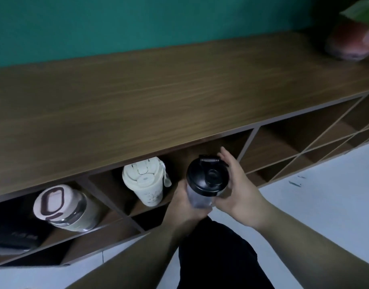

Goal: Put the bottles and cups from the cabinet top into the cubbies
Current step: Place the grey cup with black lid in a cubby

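You hold a clear shaker bottle [206,180] with a black flip-top lid between both hands, upright, just in front of the cubby openings below the cabinet top [158,90]. Your left hand [186,203] wraps the lower body from the left, fingers closed around it. Your right hand [234,184] cups the right side, palm against the bottle and fingers reaching up beside the lid. The bottle sits outside the cabinet, level with the cubby [200,151] right of the cream one.

2 containers are already stowed: a cream tumbler [147,181] leaning in the cubby just left of your hands, and a clear jar [64,207] with a pale pink lid lying tilted in the next cubby to the left. A blurred reddish object [352,41] stands at the far right of the cabinet top.
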`<move>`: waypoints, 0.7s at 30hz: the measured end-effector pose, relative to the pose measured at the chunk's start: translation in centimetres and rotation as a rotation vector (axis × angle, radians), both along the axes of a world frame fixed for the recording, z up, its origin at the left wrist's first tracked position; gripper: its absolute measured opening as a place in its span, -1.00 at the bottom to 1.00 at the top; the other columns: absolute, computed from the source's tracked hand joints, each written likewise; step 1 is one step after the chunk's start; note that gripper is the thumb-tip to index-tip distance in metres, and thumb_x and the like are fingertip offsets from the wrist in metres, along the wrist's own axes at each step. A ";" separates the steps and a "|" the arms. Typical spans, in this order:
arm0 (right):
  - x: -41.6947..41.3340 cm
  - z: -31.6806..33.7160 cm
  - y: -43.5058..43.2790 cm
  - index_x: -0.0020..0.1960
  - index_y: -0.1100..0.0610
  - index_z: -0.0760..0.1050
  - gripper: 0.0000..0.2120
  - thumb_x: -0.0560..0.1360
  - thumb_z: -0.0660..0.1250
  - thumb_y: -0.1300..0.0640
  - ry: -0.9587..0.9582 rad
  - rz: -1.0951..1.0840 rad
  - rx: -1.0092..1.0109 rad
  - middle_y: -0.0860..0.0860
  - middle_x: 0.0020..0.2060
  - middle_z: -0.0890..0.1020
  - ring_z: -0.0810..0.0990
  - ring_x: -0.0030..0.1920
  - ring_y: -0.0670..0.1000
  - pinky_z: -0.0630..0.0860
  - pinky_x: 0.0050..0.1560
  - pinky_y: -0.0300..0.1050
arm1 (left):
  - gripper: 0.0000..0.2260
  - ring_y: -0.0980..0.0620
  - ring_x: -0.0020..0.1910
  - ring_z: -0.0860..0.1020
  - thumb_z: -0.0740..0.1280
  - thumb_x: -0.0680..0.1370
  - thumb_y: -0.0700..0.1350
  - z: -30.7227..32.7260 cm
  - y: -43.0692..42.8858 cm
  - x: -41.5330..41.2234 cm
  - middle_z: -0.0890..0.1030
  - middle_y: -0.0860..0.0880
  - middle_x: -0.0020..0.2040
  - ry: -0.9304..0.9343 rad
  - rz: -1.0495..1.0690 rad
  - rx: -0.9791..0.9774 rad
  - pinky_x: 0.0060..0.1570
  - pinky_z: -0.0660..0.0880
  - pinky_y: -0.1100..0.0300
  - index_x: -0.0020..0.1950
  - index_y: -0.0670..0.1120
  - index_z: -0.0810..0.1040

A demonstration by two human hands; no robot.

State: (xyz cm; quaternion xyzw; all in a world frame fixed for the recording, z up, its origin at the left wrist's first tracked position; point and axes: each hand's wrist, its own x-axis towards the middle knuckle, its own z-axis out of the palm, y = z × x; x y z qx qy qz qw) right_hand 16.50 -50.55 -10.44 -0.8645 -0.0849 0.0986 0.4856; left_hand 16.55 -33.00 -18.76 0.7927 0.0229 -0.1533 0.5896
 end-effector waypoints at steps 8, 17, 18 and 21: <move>4.9 -4.7 1.3 0.60 -0.12 0.10 0.09 0.26 0.67 0.10 0.074 -0.080 0.059 -0.08 0.52 0.34 0.37 0.49 -0.09 0.42 0.45 -0.03 | -0.33 0.15 0.31 0.59 0.60 0.40 0.01 -4.1 -1.5 3.9 0.63 0.11 0.29 -0.140 0.164 0.075 0.33 0.52 0.04 0.45 0.04 0.42; 8.3 -6.7 0.5 0.51 -0.03 0.28 -0.01 0.19 0.66 -0.15 0.039 -0.012 0.052 0.01 0.41 0.48 0.48 0.42 -0.01 0.48 0.39 0.10 | -0.35 -0.01 0.30 0.60 0.59 0.44 0.03 -4.6 -1.6 5.6 0.63 0.01 0.32 0.009 0.127 0.253 0.28 0.52 0.04 0.43 -0.01 0.36; 8.4 -6.7 0.4 0.51 -0.05 0.27 0.02 0.18 0.65 -0.21 0.038 -0.012 0.056 0.00 0.42 0.48 0.48 0.43 0.00 0.48 0.39 0.11 | -0.31 -0.04 0.32 0.59 0.59 0.44 0.02 -4.6 -1.5 5.7 0.63 0.00 0.34 0.029 0.119 0.280 0.27 0.51 0.04 0.47 -0.04 0.34; 8.4 -6.5 0.4 0.50 -0.04 0.28 0.03 0.16 0.59 -0.34 0.050 -0.016 0.078 -0.02 0.41 0.49 0.49 0.42 -0.01 0.49 0.38 0.11 | -0.29 -0.06 0.33 0.59 0.57 0.46 0.00 -4.7 -1.5 5.8 0.62 -0.01 0.35 0.055 0.122 0.320 0.24 0.51 0.05 0.50 -0.05 0.30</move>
